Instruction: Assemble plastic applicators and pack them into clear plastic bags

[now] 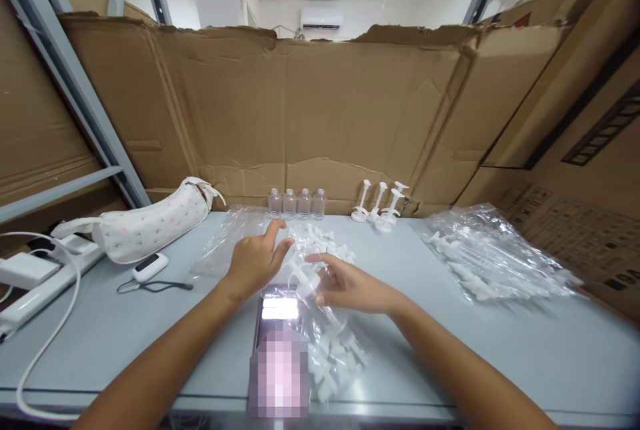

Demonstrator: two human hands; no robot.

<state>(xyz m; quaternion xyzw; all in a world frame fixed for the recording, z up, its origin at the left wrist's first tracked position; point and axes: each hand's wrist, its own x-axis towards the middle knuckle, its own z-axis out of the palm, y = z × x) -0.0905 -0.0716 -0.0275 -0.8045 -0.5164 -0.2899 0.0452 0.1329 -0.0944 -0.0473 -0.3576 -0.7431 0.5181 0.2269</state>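
Head view of a grey table (500,350) walled by cardboard (325,110). At centre, the right hand (350,287) pinches a white pump head (306,283) between thumb and fingertips; the part is small, white plastic, with a nozzle arm and a round collar, held just above a phone (277,313) lying flat near the front edge. The left hand (255,260) hovers beside it, fingers spread and empty, the index raised. Under and behind both hands lies a clear bag (333,343) of like white pumps. Against the cardboard stand four small clear bottles (296,203) in a row and, to their right, several upright pumps (380,207). A second bag (493,260) of pumps lies at right. At left, a floral pouch (150,227), a small white device (150,267) and a power strip (45,283).
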